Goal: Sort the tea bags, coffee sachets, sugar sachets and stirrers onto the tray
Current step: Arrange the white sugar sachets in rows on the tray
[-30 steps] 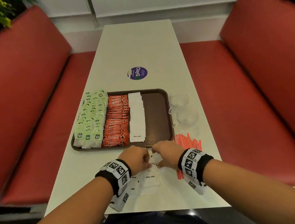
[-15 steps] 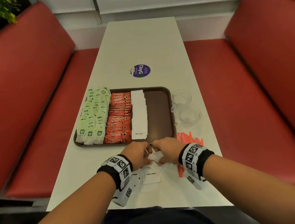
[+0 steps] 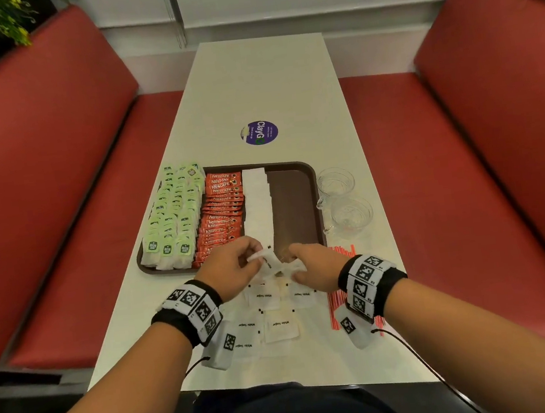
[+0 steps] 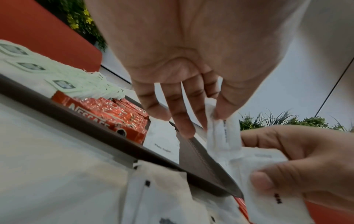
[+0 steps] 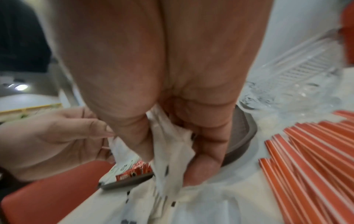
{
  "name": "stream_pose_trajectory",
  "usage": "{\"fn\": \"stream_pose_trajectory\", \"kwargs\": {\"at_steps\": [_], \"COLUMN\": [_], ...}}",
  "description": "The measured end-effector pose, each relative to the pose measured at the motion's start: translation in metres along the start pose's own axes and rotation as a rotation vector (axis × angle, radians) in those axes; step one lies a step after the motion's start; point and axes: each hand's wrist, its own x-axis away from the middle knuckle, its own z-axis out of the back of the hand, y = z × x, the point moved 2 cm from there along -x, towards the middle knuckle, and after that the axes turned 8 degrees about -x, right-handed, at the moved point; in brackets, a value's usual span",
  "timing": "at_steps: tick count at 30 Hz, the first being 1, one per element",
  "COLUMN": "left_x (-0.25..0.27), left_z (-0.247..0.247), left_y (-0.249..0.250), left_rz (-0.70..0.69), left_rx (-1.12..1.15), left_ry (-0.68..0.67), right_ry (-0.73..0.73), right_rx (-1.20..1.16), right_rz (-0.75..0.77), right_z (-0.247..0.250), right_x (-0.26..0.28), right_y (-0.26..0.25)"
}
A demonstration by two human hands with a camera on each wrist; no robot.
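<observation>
— Which hand has the sugar?

— Both. The left hand (image 3: 234, 268) pinches one white sugar sachet (image 4: 223, 134) between thumb and forefinger, its other fingers (image 4: 182, 121) loosely spread. The right hand (image 3: 315, 266) has its fingers curled round a small bunch of sachets (image 5: 172, 144), just above the near edge of the tray (image 3: 297, 196).

— And the rest?

— More sugar sachets (image 3: 280, 329) lie loose on the desk (image 3: 263, 81) under the wrists. On the tray, the tea bags (image 3: 174, 217) fill the left, the coffee sachets (image 3: 222, 212) sit beside them, then a white sugar row (image 3: 257, 204); the right strip is bare. The stirrers (image 5: 306, 151) are still on the desk by the tray's right corner, near two glass cups (image 3: 345, 198).

— Tricky to handle?

— I'd guess they're light, thin paper, soft and slithery against each other. Best pinched by a flat edge, one at a time; a hard squeeze might crumple or split one, and a bunch could fan out and drop.
</observation>
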Motion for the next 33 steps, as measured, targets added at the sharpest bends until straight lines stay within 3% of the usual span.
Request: {"fn": "stream_pose_trajectory", "kwargs": {"at_steps": [8, 12, 16, 18, 22, 27, 33], "left_x": [-0.009, -0.014, -0.019, -0.022, -0.03, -0.046, -0.062], "left_z": [0.005, 0.002, 0.004, 0.006, 0.011, 0.02, 0.009], "left_y": [0.005, 0.011, 0.017, 0.015, 0.004, -0.013, -0.025], "left_rz": [-0.031, 0.018, 0.006, 0.038, 0.07, 0.213, 0.228], "left_rx": [-0.168, -0.09, -0.016, -0.016, -0.225, -0.368, -0.561], "left_ry": [-0.057, -0.094, -0.028, -0.01, -0.052, 0.027, -0.243], "right_ry": [0.086, 0.094, 0.145, 0.181, 0.214, 0.186, 0.087], "right_rx": [-0.241, -0.281, -0.218, -0.228, -0.277, -0.337, -0.392], "right_rz": [0.019, 0.109, 0.171, 0.159, 0.123, 0.011, -0.078], "right_z": [0.008, 0.01, 0.011, 0.013, 0.018, 0.021, 0.022], "right_x": [-0.001, -0.002, -0.008, -0.009, -0.013, -0.015, -0.016], "right_y": [0.0, -0.009, -0.01, -0.009, -0.006, 0.003, 0.01]}}
